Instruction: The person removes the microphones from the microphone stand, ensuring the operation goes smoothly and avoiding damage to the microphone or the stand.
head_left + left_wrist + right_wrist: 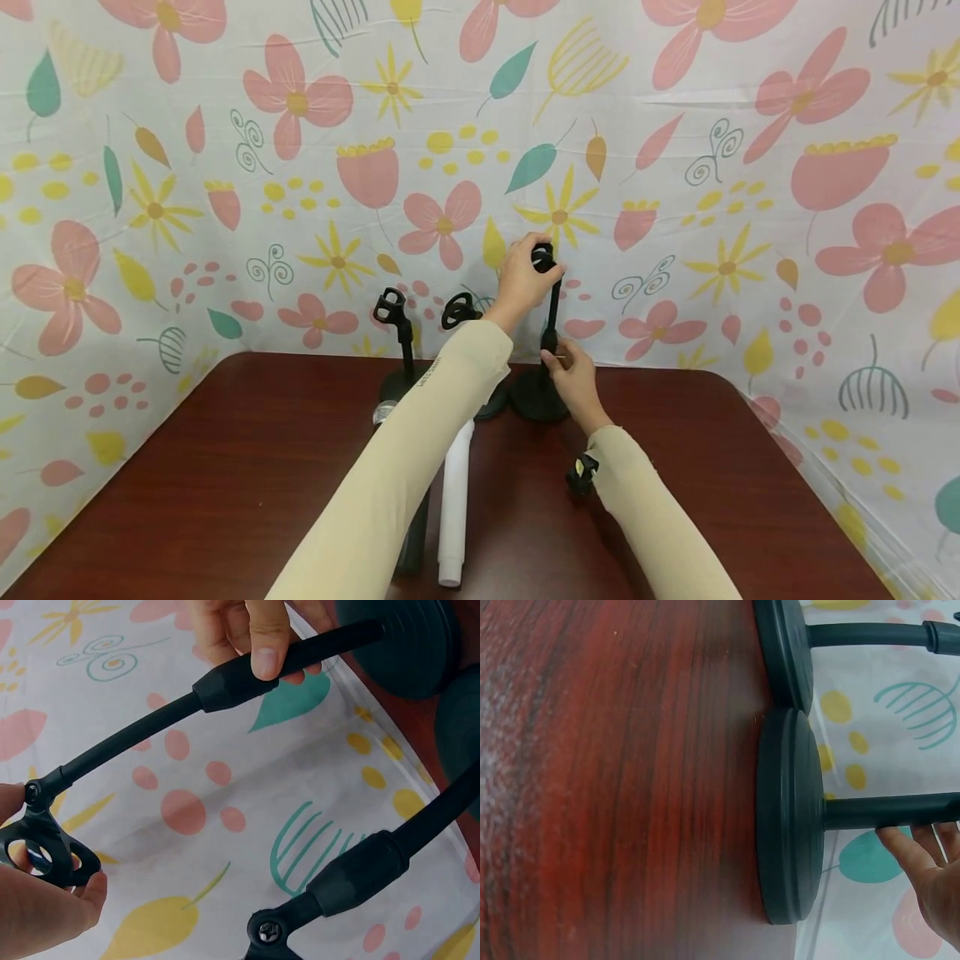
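White microphone [454,508] on table [225,467]

Three mic stands stand in a row at the back of the table [225,467], close to the backdrop [675,167]: left stand [403,350], middle stand [459,312], right stand [551,333], bases near each other. Left hand [525,279] on the right stand's top clip, right hand [573,379] lower on its pole, just above the base. Two microphones [455,500] lie side by side in front of the stands, under the left forearm.
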Demonstrator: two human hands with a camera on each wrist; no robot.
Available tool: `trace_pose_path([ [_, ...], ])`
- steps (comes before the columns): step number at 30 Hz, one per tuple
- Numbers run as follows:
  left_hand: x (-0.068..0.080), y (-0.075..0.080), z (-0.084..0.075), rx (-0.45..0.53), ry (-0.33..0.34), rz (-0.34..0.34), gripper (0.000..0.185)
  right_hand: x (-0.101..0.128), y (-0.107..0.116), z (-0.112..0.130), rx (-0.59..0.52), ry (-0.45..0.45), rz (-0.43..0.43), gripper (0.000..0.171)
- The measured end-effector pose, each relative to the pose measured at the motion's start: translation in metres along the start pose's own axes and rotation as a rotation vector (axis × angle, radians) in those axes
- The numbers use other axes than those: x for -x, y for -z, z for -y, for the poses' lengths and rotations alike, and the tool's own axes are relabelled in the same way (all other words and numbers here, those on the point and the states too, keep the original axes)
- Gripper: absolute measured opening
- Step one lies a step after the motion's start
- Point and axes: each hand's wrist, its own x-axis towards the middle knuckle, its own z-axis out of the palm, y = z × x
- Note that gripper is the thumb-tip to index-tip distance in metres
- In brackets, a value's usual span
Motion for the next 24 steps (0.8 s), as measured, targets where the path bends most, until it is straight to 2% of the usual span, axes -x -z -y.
trace_pose_path([
  [2,0.0,0.001,0.0,0.0,-0.009,0.006,0.046,-0.001,0.0,-0.001,-0.004,-0.005,0.003,0.027],
  [5,0.001,0.001,0.0,0.015,-0.019,0.015,0.045,-0.006,-0.002,-0.017,-0.012,-0.015,-0.001,0.027],
  [8,0.001,0.002,0.0,0.027,-0.029,0.024,0.045,-0.007,-0.002,-0.019,-0.018,-0.014,-0.003,0.027],
  [12,0.002,0.003,0.001,0.018,-0.031,0.039,0.043,0.0,-0.001,-0.001,-0.017,-0.008,0.007,0.027],
  [16,0.002,0.003,0.001,-0.003,-0.043,0.048,0.042,0.001,-0.001,0.0,-0.015,-0.014,0.012,0.028],
  [24,0.005,0.002,0.003,0.002,-0.051,0.057,0.043,-0.01,-0.003,-0.03,-0.001,-0.035,0.011,0.032],
])
